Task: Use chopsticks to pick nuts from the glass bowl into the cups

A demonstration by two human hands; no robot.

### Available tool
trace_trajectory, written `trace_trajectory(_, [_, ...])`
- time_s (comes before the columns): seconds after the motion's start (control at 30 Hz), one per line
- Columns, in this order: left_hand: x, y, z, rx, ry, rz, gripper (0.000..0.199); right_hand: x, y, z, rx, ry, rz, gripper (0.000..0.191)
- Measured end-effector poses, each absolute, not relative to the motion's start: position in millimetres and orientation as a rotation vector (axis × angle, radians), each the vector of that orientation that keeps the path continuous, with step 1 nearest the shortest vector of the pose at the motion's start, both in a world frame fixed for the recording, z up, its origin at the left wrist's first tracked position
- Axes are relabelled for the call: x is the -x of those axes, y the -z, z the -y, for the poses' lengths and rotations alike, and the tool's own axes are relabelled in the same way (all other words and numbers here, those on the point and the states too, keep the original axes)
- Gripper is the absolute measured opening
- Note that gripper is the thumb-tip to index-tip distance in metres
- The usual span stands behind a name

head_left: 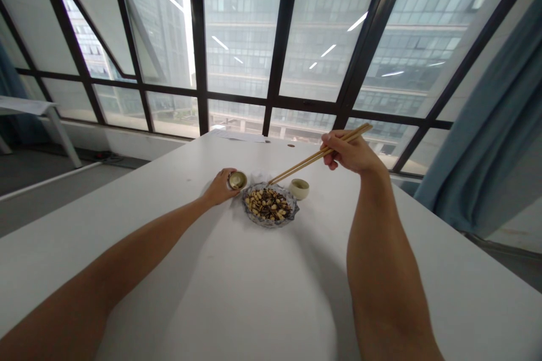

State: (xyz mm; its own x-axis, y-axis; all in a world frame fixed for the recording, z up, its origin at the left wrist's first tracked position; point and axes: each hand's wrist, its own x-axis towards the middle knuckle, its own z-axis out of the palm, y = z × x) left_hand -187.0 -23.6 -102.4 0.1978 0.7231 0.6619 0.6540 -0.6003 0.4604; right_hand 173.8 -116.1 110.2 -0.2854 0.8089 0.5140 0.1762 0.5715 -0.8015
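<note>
My right hand point(345, 151) is closed around a pair of wooden chopsticks point(311, 159). Their tips reach down to the far edge of a scalloped glass bowl point(292, 215), filled with dark striped seeds and paler nuts point(269, 203). Whether the tips pinch anything is too small to tell. To the left of the bowl, my left hand point(221, 187) grips a small cup point(237, 180), tilted so its pale inside shows. A second small cup point(300, 189), cream-coloured, stands upright just right of the bowl.
The white table point(237, 293) stretches from me to the window wall. Two small flat round things point(291, 145) lie near its far edge. A blue curtain point(486, 124) hangs at the right. Another white table point(25, 105) stands at the far left.
</note>
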Motion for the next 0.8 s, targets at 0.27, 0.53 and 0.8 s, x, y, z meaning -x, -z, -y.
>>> trace_trajectory(0.27, [184.3,92.8,20.2,-2.074,-1.275,-1.622,0.073,-180.4,-109.4,112.0,0.995,-0.662,1.852,0.051])
trace_trajectory(0.53, [185.9,63.7,6.2,-1.976,-0.883,-1.875,0.079,-182.1,-110.9,113.8,1.055,-0.641,1.852,0.044])
trace_trajectory(0.8, [116.8,33.3,-11.6,-2.384,-0.667,-1.793,0.084,-183.6,-110.3,110.8,1.078,-0.634,1.858,0.044])
